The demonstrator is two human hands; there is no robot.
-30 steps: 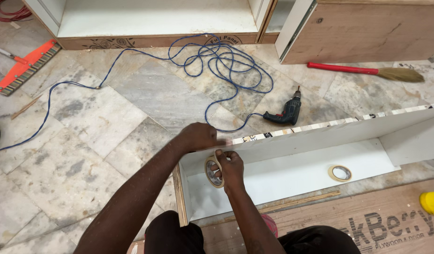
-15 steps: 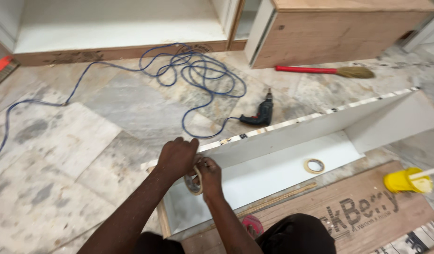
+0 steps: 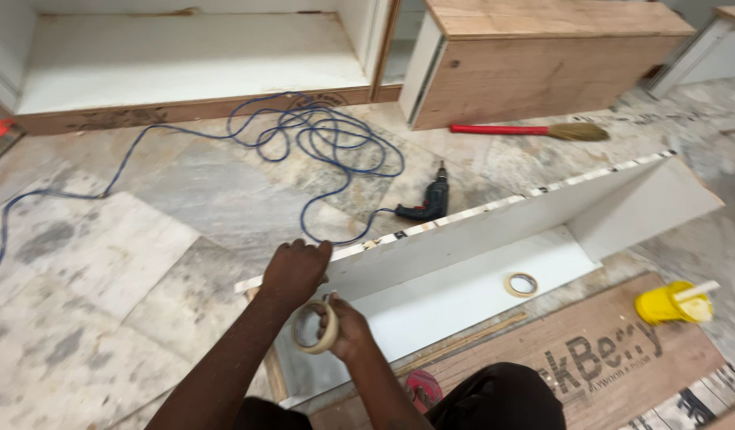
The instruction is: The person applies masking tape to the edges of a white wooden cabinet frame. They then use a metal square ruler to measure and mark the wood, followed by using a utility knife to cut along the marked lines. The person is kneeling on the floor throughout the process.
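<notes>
**Taping the panel edge**

Marble floor point(image 3: 144, 239) carries a white panel point(image 3: 479, 263) on its side. Left hand point(image 3: 294, 271) presses its top edge; right hand point(image 3: 347, 326) grips a tape roll point(image 3: 315, 326) just below. Best keep the strip taut and aligned.

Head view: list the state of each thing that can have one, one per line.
Left hand: pressed on the white board's edge.
Right hand: holding a tape roll.
Second tape roll: lying flat on the panel.
Drill: lying on the floor, cord attached.
Blue cord: loosely coiled.
Brush: lying flat.
</notes>
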